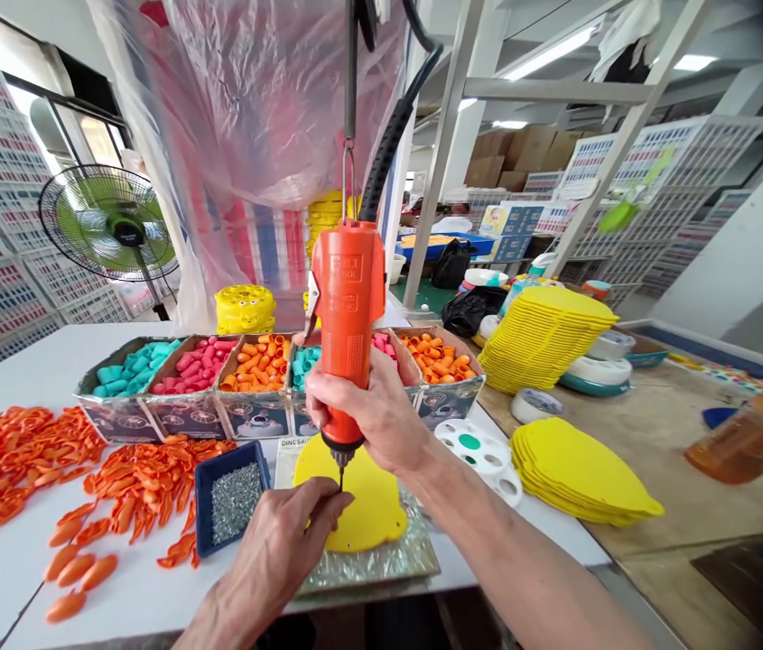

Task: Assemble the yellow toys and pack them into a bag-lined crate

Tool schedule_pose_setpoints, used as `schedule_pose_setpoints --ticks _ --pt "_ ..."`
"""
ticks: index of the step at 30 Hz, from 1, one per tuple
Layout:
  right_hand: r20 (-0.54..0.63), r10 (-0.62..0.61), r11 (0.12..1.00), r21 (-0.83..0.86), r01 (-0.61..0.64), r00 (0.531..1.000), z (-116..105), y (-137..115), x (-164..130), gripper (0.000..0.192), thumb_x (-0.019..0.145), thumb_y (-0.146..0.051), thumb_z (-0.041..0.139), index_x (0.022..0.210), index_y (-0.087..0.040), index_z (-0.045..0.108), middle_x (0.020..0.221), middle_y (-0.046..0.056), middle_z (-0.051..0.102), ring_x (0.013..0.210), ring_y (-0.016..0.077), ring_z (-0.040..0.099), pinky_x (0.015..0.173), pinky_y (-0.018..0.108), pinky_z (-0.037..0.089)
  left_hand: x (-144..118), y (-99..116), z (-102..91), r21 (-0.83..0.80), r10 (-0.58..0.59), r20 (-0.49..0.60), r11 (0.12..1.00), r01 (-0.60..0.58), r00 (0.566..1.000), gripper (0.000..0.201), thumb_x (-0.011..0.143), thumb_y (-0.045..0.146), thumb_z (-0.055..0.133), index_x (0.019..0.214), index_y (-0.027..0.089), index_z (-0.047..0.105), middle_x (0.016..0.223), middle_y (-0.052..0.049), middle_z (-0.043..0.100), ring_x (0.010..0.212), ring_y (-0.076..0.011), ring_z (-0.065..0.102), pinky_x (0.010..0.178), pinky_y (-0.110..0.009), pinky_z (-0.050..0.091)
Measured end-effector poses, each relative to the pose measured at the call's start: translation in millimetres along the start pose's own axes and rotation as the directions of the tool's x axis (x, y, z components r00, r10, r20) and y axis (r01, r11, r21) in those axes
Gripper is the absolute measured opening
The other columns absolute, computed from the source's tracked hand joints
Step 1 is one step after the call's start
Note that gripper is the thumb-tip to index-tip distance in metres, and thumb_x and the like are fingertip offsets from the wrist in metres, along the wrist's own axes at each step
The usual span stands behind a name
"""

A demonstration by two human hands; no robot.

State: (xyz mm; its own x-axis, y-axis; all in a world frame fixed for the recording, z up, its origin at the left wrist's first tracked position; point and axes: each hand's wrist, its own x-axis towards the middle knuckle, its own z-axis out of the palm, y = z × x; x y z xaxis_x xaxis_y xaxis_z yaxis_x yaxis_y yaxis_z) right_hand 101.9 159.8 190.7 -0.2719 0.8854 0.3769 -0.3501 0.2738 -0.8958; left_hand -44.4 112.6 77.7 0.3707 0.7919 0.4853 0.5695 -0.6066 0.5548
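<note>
Right hand: grip wrapped round the orange electric screwdriver, held upright. Left hand: grip pressed together at the bit, above the yellow plate; cannot tell whether it pinches anything. Plate lies flat on a shiny pad, on the white desk.
</note>
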Motion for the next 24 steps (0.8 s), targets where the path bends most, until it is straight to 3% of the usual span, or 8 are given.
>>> schedule_pose_setpoints --ticks 4,11,15,18,20,22,24 --pt "-0.008 0.006 1.000 0.011 -0.005 1.000 -1.9 2.2 -0.8 0.029 0.077 -0.037 0.078 0.083 -0.021 0.055 0.059 -0.006 0.060 0.050 0.0101 0.054 0.047 0.025 0.042 -0.8 0.2 3.2 -0.025 0.016 -0.020 1.000 -0.016 1.000 0.024 0.102 0.033 0.054 0.091 0.018 0.070 0.061 0.001 0.075 0.052 -0.0134 0.073 0.053 -0.017 0.053" --pt "-0.003 -0.011 0.999 -0.040 0.011 1.000 -5.5 3.4 -3.9 0.024 0.080 -0.036 0.075 0.077 -0.021 0.057 0.058 -0.006 0.058 0.050 0.0097 0.051 0.048 0.026 0.043 -1.2 -3.2 5.3 0.058 0.170 -0.119 0.985 -0.164 0.978 0.028 0.103 0.032 0.052 0.086 0.016 0.068 0.055 0.002 0.071 0.044 -0.0110 0.068 0.048 -0.017 0.049" --pt "-0.024 -0.016 0.996 -0.084 0.014 1.000 -13.5 3.0 -6.4 0.024 0.079 -0.034 0.076 0.072 -0.020 0.058 0.059 -0.004 0.059 0.050 0.0095 0.052 0.049 0.025 0.043 3.2 -1.4 -3.4 -0.015 0.092 -0.173 0.995 -0.096 0.981 0.020 0.101 0.030 0.057 0.087 0.019 0.066 0.057 0.006 0.071 0.047 -0.0088 0.068 0.052 -0.015 0.050" --pt "-0.061 -0.012 0.999 -0.053 0.009 0.998 -23.5 2.2 -11.4 0.025 0.078 -0.035 0.077 0.072 -0.019 0.058 0.059 -0.005 0.059 0.049 0.0089 0.051 0.049 0.024 0.043 5.5 -2.3 -3.3 -0.050 -0.046 -0.112 0.998 0.041 0.993 0.019 0.100 0.031 0.056 0.085 0.022 0.063 0.064 0.005 0.074 0.057 -0.0113 0.072 0.059 -0.018 0.054" --pt "-0.101 0.006 0.999 -0.041 -0.010 0.995 -30.7 1.1 -16.8 0.026 0.078 -0.036 0.079 0.074 -0.019 0.059 0.060 -0.005 0.059 0.049 0.0089 0.051 0.049 0.024 0.044 6.3 -3.9 3.2 -0.033 -0.094 -0.023 0.995 0.093 0.995 0.017 0.101 0.029 0.053 0.089 0.023 0.062 0.081 0.002 0.080 0.071 -0.0147 0.077 0.068 -0.022 0.059" --pt "-0.143 0.020 0.998 -0.063 -0.029 0.990 -37.4 -0.1 -23.2 0.027 0.077 -0.038 0.080 0.075 -0.019 0.061 0.060 -0.004 0.060 0.050 0.0093 0.052 0.049 0.024 0.045 6.7 -5.5 13.0 0.001 -0.057 0.052 0.998 0.057 0.997 0.016 0.102 0.025 0.050 0.091 0.023 0.062 0.106 -0.004 0.081 0.091 -0.0192 0.078 0.081 -0.029 0.062" --pt "-0.179 0.020 0.995 -0.091 -0.037 0.984 -42.8 -0.7 -29.9 0.027 0.077 -0.038 0.081 0.076 -0.019 0.063 0.059 -0.003 0.061 0.049 0.0100 0.053 0.049 0.025 0.046 6.8 -6.8 23.4 0.030 0.047 0.101 0.998 -0.050 0.994 0.016 0.101 0.023 0.050 0.090 0.022 0.061 0.123 -0.009 0.077 0.108 -0.0236 0.075 0.094 -0.038 0.061"
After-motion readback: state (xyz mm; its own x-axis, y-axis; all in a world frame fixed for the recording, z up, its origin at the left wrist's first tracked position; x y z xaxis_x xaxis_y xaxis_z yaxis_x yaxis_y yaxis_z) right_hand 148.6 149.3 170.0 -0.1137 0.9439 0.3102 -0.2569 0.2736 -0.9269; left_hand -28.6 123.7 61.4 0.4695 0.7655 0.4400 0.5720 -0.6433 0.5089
